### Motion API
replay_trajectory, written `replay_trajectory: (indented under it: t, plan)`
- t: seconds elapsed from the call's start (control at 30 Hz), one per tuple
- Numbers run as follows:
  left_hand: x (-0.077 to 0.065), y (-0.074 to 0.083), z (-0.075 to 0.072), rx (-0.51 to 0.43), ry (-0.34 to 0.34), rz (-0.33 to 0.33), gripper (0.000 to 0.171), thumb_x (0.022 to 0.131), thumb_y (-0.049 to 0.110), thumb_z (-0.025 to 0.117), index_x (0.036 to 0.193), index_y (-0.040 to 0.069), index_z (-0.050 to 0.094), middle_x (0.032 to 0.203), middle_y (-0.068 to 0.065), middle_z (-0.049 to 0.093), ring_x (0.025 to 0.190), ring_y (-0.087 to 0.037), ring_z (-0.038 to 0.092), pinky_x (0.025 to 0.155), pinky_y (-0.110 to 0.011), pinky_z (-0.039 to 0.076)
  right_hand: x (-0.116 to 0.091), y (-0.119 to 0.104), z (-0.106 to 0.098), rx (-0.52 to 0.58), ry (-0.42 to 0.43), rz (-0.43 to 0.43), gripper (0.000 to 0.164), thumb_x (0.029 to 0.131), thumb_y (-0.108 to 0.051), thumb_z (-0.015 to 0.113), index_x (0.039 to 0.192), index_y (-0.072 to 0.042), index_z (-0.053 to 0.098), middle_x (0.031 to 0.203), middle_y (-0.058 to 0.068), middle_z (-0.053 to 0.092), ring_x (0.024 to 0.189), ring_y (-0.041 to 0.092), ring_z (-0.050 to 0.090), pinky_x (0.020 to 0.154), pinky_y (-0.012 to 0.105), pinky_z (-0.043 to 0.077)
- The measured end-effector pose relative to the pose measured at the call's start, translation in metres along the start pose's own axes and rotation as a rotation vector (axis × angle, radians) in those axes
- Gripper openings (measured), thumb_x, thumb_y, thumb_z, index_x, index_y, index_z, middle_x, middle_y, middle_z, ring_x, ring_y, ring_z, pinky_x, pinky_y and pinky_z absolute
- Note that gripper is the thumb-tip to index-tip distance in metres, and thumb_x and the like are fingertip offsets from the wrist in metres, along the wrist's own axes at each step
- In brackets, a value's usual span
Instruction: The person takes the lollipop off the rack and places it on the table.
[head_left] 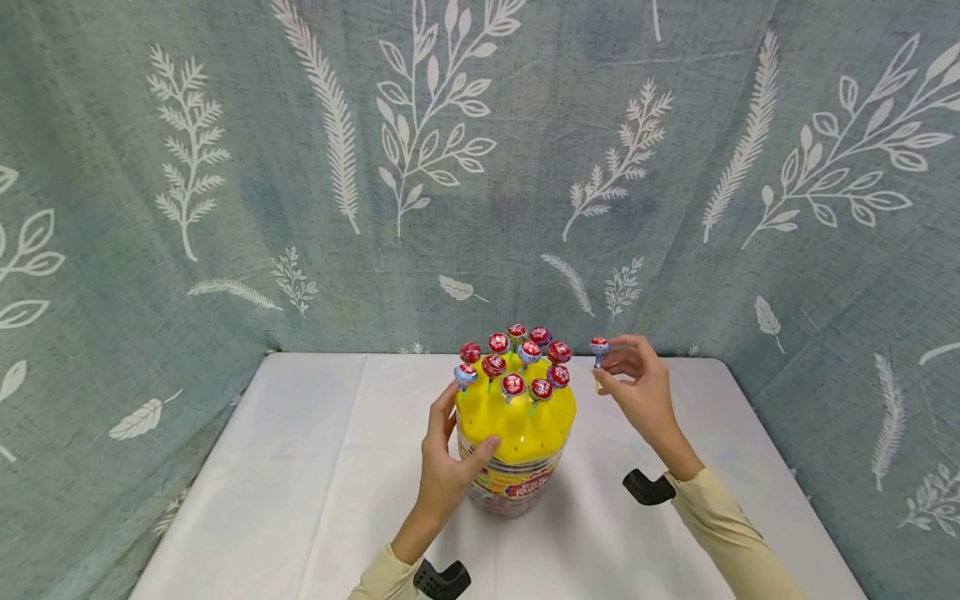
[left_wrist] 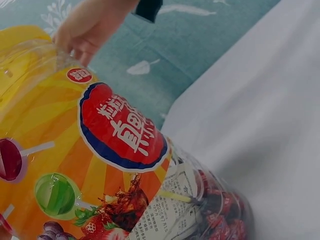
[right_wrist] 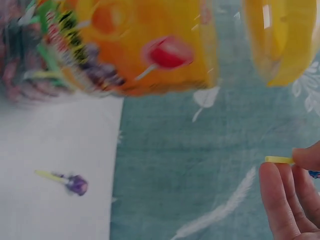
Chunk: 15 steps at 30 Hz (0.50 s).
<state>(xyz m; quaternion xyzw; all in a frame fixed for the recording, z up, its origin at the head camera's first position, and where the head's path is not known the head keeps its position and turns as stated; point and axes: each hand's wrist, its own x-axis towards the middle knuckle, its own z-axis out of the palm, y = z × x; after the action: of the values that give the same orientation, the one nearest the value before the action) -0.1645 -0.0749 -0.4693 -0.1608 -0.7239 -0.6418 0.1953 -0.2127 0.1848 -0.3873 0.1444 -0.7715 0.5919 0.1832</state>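
A clear plastic jar (head_left: 517,487) with a yellow lid (head_left: 517,429) stands upright on the table. Several wrapped lollipops with red and blue tops stick up from the lid, such as one red lollipop (head_left: 513,385) near its middle. My left hand (head_left: 442,467) grips the jar's upper left side, thumb at the front near the lid's edge. Right of the lid, my right hand (head_left: 637,379) pinches a blue-and-red lollipop (head_left: 598,352) upright by its stick. In the right wrist view, its yellow stick (right_wrist: 279,160) shows between thumb and fingers.
A purple-wrapped lollipop (right_wrist: 76,184) lies on the white tablecloth (right_wrist: 55,140) in the right wrist view. More wrapped sweets (left_wrist: 225,215) fill the jar's bottom. Behind the table hangs a blue-green curtain (head_left: 480,208) with white leaf patterns.
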Motion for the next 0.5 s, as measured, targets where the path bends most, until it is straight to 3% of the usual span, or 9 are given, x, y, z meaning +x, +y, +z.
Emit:
replay_trajectory:
  t: [0.23,0.5]
  plan:
    - [0.001,0.005,-0.001,-0.001,-0.003,-0.002,0.075,0.081,0.02,0.07,0.145,0.019,0.03,0.147,-0.001,0.036,0.137,-0.025,0.029,0.107,-0.057,0.026,0.004,0.044,-0.003,-0.076,-0.016,0.059,0.042,0.078,0.01,0.069,0.116,0.002,0.051,0.088,0.023,0.06,0.07,0.036,0.063,0.054,0.033,0.056]
    - [0.0,-0.002,0.0,-0.008,0.0,-0.001,0.074,0.081,0.023,0.071,0.144,0.026,0.032,0.147,0.005,0.037,0.137,-0.021,0.029,0.107,-0.057,0.026,0.006,0.078,-0.003,-0.125,-0.005,0.159,0.043,0.079,0.006,0.071,0.116,-0.001,0.051,0.088,0.022,0.061,0.072,0.031,0.064,0.054,0.032,0.056]
